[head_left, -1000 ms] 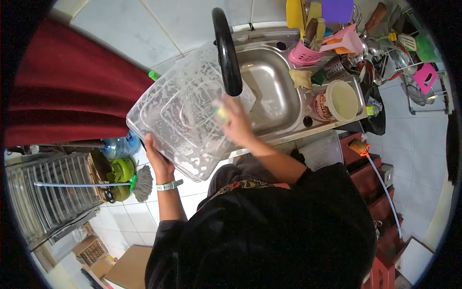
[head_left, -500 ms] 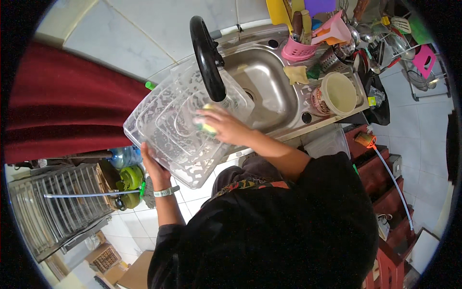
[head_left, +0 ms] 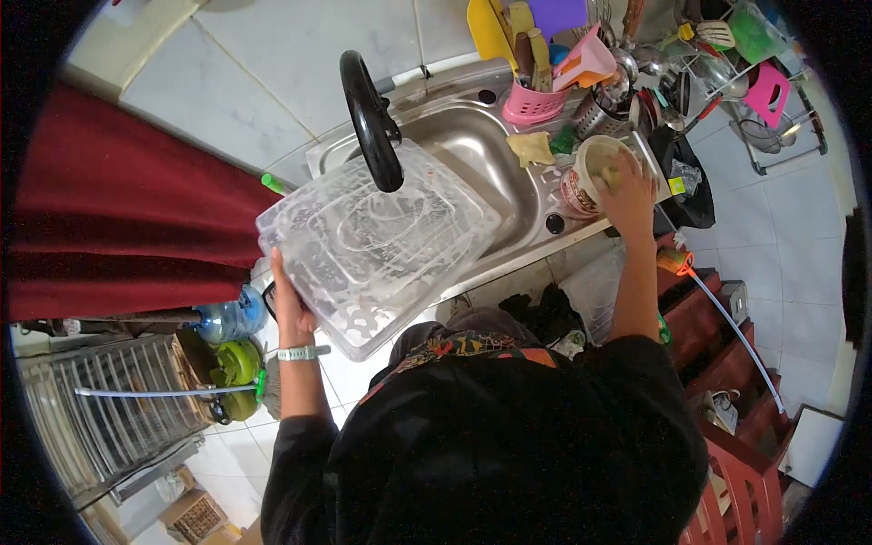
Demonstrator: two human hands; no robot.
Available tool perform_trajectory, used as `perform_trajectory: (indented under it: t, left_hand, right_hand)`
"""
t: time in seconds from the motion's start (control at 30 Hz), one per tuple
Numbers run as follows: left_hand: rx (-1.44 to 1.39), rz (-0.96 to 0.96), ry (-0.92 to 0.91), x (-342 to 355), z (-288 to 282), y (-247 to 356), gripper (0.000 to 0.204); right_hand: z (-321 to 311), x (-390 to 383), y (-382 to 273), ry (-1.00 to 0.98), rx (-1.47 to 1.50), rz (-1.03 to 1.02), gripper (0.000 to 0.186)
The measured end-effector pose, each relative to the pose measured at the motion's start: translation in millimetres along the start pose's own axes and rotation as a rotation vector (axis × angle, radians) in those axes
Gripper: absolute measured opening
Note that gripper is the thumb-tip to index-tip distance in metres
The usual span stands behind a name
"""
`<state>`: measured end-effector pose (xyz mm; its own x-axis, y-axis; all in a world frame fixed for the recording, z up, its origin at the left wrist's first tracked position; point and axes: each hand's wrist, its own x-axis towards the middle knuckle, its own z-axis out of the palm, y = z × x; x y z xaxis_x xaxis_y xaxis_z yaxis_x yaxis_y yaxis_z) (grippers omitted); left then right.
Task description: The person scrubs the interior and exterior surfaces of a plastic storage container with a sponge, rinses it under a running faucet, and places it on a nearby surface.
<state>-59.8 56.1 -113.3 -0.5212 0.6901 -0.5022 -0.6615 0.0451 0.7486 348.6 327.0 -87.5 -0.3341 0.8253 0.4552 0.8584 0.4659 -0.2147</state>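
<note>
Clasping clear container (head_left: pixel 391 245) by its lower-left edge: left hand (head_left: pixel 292 309) | right hand (head_left: pixel 630 202): partly inside tub (head_left: pixel 574 192), grip unclear

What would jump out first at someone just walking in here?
Probably the big clear plastic container, streaked with suds, under the curved black tap at the left of the sink. Next, the dark red curtain at upper left. At far right, the right fingers are inside a pale bucket.

The clear container (head_left: pixel 363 245) hides fingers of the left hand (head_left: pixel 291 311), and the right hand (head_left: pixel 632 200) is blurred at the tub (head_left: pixel 576 193).
</note>
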Motion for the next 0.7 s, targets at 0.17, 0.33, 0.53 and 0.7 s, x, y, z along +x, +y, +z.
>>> perform_trajectory:
  t: [0.17, 0.33, 0.53, 0.7]
  left_hand:
    - [-0.063, -0.11, -0.098, 42.2, 15.2, -23.7, 0.068]
    - [0.054, 0.01, -0.036, 82.8, 37.3, -39.3, 0.06]
    - [0.336, 0.204, 0.073, 103.3, 5.6, -49.6, 0.054]
    - [0.258, 0.102, -0.067, 55.2, 20.1, -38.1, 0.069]
  right_hand:
    - [42.4, 15.1, -90.5, -0.145, 0.778, -0.157, 0.046]
    - [170.4, 45.9, -169.4, -0.669, 1.426, 0.448, 0.054]
    - [218.9, 77.8, -231.9, -1.137, 2.104, 0.585, 0.03]
    - [200.2, 82.7, -244.4, -1.041, 1.961, 0.715, 0.017]
